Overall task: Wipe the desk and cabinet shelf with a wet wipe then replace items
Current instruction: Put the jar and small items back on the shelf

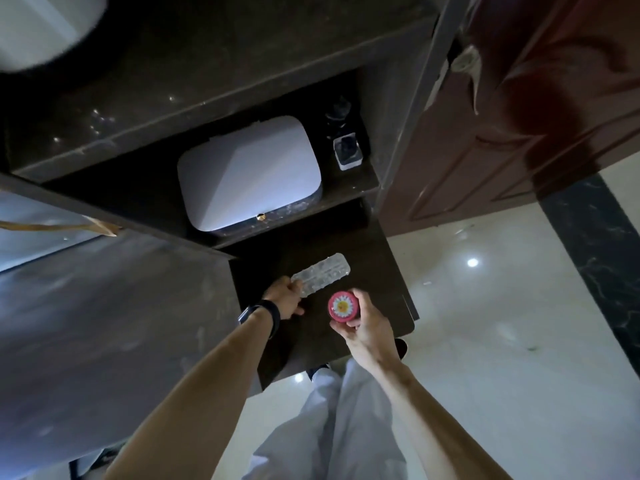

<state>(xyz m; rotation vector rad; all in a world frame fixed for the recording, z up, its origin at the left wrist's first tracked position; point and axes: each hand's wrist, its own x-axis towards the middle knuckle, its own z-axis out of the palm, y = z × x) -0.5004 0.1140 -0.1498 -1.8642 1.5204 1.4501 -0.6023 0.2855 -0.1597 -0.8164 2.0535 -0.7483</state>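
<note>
The left hand pinches one end of the clear plastic blister strip over the dark lower cabinet shelf, while the right hand grips the round pink flower-printed container just beside it.

Hands in view: two, one left hand and one right hand. Clear blister pack: one. Round pink tin with a flower on its lid: one. Rounded white box: one. Small clear-walled container: one. Cabinet shelves: two, an upper shelf and a lower shelf. Dark wristband: one. Red-brown door: one.
</note>
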